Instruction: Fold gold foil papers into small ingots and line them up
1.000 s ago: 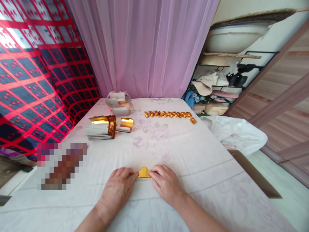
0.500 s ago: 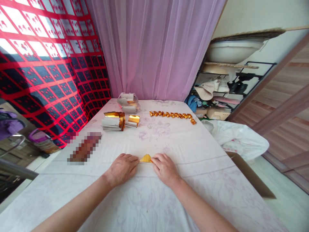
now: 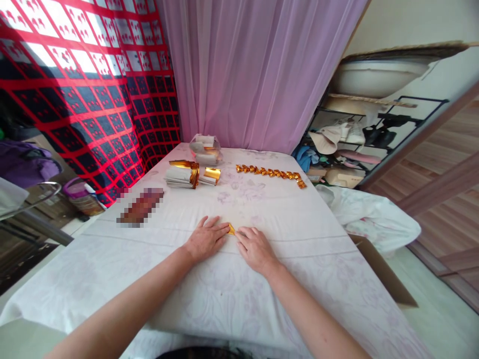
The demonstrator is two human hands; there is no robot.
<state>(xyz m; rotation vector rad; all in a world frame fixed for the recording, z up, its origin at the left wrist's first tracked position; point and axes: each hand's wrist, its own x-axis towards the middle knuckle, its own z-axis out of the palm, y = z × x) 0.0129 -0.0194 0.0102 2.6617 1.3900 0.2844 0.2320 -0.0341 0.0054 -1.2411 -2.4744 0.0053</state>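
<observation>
A small piece of folded gold foil paper (image 3: pixel 231 230) lies on the table between my two hands, most of it covered by fingers. My left hand (image 3: pixel 207 239) rests on the cloth with its fingers spread, the fingertips nearest the paper touching its left side. Fingers bent and close together, my right hand (image 3: pixel 257 248) pinches the right end of the paper. Farther back on the left stand a thick stack of gold-faced paper sheets (image 3: pixel 181 177) and a smaller stack (image 3: pixel 210 176). A row of folded gold paper pieces (image 3: pixel 267 172) lies at the back right.
A clear plastic bag of paper (image 3: pixel 205 149) sits at the table's far edge. The table has a pale floral cloth (image 3: pixel 299 279). A blurred-out item (image 3: pixel 141 207) lies at left. Right of the table are a cardboard box (image 3: pixel 385 269), a white bag (image 3: pixel 377 217) and a rack (image 3: pixel 396 132).
My left hand has spread its fingers and shifted over the left part of the gold paper, so less of it shows. My right hand stays at the right end. The camera view has shifted.
</observation>
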